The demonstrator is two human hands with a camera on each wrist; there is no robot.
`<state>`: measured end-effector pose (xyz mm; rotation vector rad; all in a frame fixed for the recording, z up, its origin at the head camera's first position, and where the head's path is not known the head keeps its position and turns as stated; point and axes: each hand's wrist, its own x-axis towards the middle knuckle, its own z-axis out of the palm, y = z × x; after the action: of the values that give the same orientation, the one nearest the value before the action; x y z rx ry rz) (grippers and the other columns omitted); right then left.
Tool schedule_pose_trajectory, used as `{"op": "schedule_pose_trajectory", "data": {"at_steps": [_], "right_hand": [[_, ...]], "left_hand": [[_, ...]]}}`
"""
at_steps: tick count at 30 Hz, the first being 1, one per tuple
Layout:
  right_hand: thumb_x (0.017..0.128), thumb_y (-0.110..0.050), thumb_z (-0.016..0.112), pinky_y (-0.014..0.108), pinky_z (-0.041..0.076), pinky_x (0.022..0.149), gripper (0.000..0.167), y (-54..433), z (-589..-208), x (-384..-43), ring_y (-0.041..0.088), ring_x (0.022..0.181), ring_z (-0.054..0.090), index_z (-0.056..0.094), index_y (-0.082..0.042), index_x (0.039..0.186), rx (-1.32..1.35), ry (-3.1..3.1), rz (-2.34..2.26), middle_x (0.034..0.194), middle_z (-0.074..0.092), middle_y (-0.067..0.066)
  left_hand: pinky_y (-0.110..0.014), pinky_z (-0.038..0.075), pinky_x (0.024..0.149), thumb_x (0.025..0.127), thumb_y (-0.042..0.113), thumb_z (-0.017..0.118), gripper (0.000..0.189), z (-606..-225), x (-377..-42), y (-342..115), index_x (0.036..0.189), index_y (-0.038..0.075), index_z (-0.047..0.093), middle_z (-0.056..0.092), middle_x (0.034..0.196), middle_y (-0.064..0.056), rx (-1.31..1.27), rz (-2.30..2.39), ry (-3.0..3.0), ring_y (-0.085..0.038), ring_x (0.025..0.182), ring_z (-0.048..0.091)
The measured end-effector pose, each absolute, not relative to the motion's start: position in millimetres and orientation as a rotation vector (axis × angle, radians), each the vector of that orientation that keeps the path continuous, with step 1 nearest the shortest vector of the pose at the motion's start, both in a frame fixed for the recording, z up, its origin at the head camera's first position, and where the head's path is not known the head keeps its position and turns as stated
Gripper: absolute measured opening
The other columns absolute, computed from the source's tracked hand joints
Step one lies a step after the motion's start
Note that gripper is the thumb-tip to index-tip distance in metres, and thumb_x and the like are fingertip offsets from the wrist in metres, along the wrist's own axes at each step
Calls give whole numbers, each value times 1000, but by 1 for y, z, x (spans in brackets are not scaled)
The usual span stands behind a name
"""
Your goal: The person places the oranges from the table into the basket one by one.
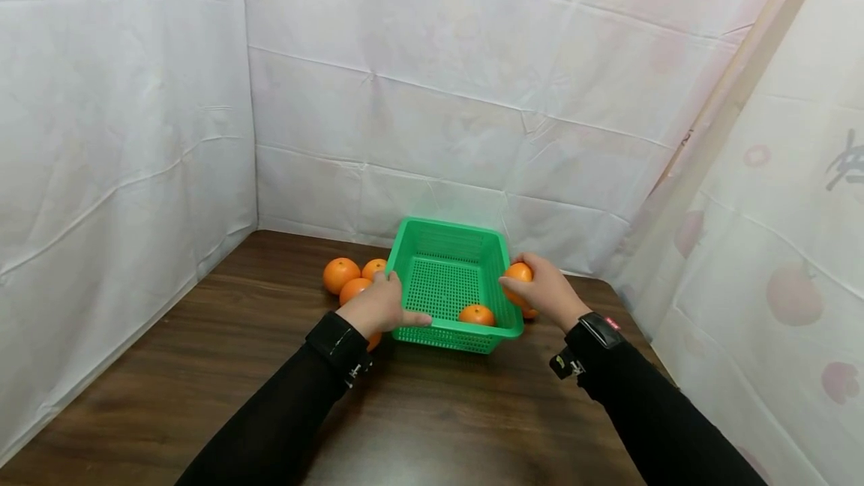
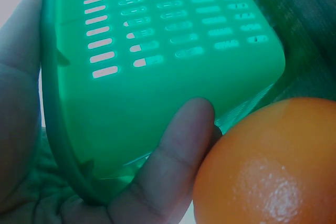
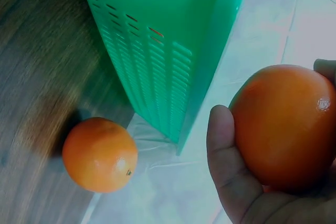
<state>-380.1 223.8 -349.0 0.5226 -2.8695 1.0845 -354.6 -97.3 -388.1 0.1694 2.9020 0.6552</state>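
A green plastic basket (image 1: pixel 442 335) with slotted walls stands on the table, one orange (image 1: pixel 476 315) inside at its front right. My left hand (image 1: pixel 375 309) grips the basket's front left corner, thumb along the rim and fingers curled against the outer wall in the left wrist view. Beside those fingers sits an orange (image 2: pixel 273 171). At the basket's right side my right hand (image 1: pixel 548 292) holds another orange (image 3: pixel 283 129) between thumb and fingers, raised about rim height. Below it, an orange (image 3: pixel 100 156) lies on the table outside the basket.
Several oranges (image 1: pixel 340 275) cluster on the table left of the basket, partly hidden by my left hand. The brown wooden table (image 1: pixel 223 366) ends at white curtains (image 1: pixel 432 96) behind and on both sides.
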Motion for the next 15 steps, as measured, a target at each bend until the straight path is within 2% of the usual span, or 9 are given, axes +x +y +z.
{"op": "schedule_pose_trajectory", "data": {"at_steps": [4,11,15], "right_hand": [[106,-44,67,50,58,88,50,224,-351,-383,28,103,63,53,-15,144,516,-2879,1076,129,61,13],[106,-46,65,41,58,84,49,225,-355,-388,30,108,62,53,-15,142,512,-2873,1174,131,59,15],[106,-47,64,44,60,87,49,223,-358,-390,32,112,62,52,-17,144,499,-2879,1187,134,59,14]], "left_hand": [[-46,60,95,88,75,72,126,-388,-355,-98,170,-1,12,12,174,-33,167,637,2904,-37,117,68],[-46,60,96,88,74,72,126,-387,-353,-97,170,-1,12,12,174,-33,158,640,2904,-37,116,68],[-46,60,96,89,73,72,126,-387,-353,-97,170,-1,11,11,174,-33,162,655,2893,-37,118,68]]}}
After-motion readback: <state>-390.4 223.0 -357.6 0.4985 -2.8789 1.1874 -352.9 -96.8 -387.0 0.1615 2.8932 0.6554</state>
